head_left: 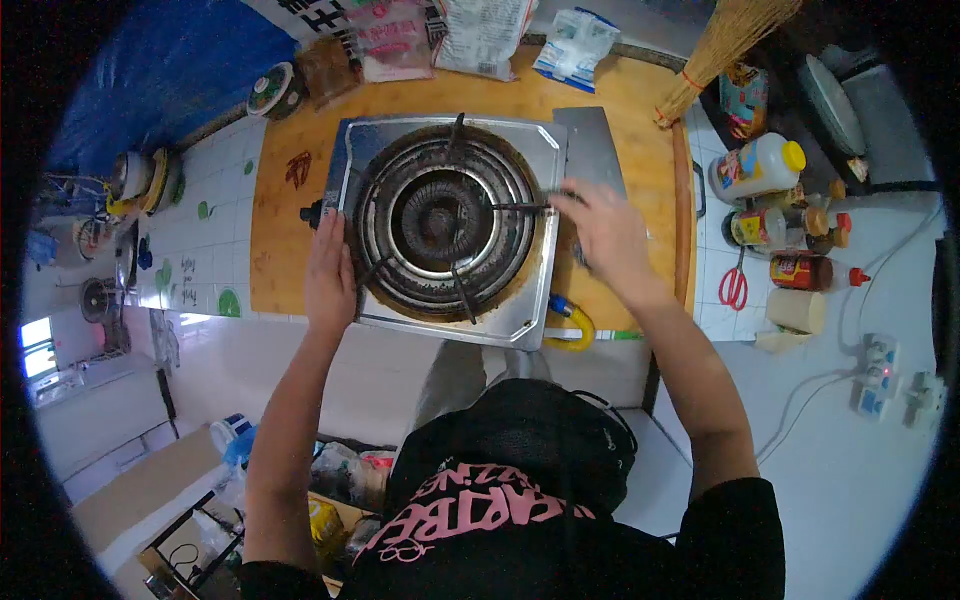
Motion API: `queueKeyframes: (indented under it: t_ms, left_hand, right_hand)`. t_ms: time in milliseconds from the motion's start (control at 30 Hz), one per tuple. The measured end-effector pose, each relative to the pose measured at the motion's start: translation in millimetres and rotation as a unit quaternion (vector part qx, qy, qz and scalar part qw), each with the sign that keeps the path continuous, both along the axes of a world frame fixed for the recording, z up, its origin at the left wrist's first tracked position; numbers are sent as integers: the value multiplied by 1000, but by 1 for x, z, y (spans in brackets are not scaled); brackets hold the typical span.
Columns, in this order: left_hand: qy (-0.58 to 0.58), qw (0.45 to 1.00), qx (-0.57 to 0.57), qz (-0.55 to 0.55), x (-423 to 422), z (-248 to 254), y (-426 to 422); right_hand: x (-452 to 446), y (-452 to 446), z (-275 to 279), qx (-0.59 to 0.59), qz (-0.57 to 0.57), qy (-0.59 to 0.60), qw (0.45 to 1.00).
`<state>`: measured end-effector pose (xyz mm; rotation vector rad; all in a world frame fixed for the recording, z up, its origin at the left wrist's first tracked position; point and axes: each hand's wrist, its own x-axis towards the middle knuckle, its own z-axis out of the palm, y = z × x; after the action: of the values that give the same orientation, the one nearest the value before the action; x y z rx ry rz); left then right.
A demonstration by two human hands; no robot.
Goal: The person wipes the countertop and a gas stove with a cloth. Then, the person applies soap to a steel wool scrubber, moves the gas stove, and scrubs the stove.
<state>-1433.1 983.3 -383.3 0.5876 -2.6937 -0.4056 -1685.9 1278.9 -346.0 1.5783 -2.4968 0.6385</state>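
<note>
A square steel gas stove (545,270) with a round, soot-dark burner stands on a wooden board. A black pan support (463,295) with several prongs sits around the burner ring. My left hand (332,270) lies against the stove's left edge, fingers stretched along it, close to a black knob (312,214). At the stove's right side my right hand (608,235) has thumb and fingers pinched at the outer end of the right-hand prong. A cleaver (592,145) lies on the board beyond the stove's right edge, its lower part partly hidden by my right hand.
Dried chillies (298,168) lie on the wooden board (650,190). A yellow hose (575,330) hangs below the stove's right corner. Bagged goods (480,35) and a straw broom (725,55) line the back. Bottles (755,168) and red scissors (734,285) are on the right counter.
</note>
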Motion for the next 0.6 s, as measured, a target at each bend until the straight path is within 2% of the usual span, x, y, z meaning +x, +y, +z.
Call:
queueKeyframes:
  t_ms: [167, 233, 333, 533, 600]
  left_hand:
    - [-8, 1000, 1, 2, -4, 7, 2]
    - [-10, 1000, 1, 6, -4, 5, 1]
    - [-2, 1000, -11, -2, -2, 4, 2]
    - [8, 1000, 10, -3, -2, 5, 3]
    - [-11, 1000, 5, 7, -2, 5, 2]
  right_hand:
    - [19, 5, -5, -5, 18, 10, 1000]
    - [36, 17, -1, -12, 64, -27, 997]
    - [22, 13, 2, 31, 52, 1, 998]
    - [21, 8, -8, -19, 25, 31, 999]
    - [35, 23, -9, -10, 100, -4, 995]
